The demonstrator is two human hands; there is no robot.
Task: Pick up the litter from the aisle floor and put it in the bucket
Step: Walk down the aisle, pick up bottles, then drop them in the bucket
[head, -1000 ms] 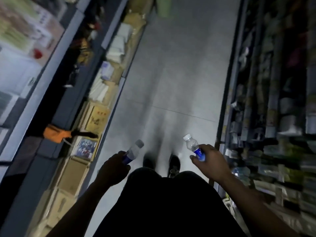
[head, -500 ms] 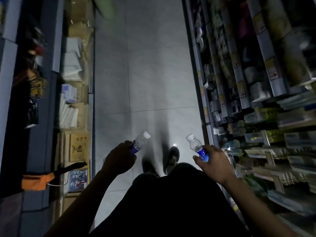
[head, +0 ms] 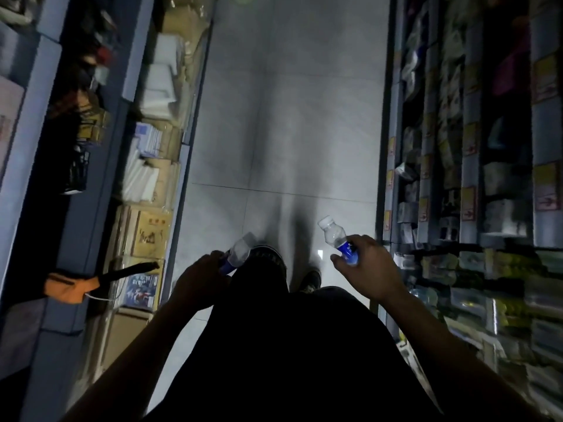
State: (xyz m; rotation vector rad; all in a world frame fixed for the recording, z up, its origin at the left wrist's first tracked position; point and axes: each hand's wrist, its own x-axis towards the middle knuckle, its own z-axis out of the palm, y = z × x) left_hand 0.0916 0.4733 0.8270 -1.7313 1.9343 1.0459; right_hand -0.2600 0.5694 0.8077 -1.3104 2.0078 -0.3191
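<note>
Bottles are being carried, one per hand. Left hand [head: 199,281] is gripping a clear bottle [head: 239,254] by its blue label, cap pointing to 1 o'clock. Right hand [head: 370,271] is clamping a second bottle [head: 336,239], cap pointing to 11 o'clock. Both bottles are looking empty. Grey floor [head: 289,117] is lying between the shelves [head: 457,147].

Open tiled floor [head: 292,117] down the middle, clear ahead. Left side walled by shelving [head: 134,71] with boxes [head: 152,236] at floor level; orange tool [head: 73,284] juts outward. Right side walled by packed shelves [head: 457,178]. Shoes [head: 268,254] below.
</note>
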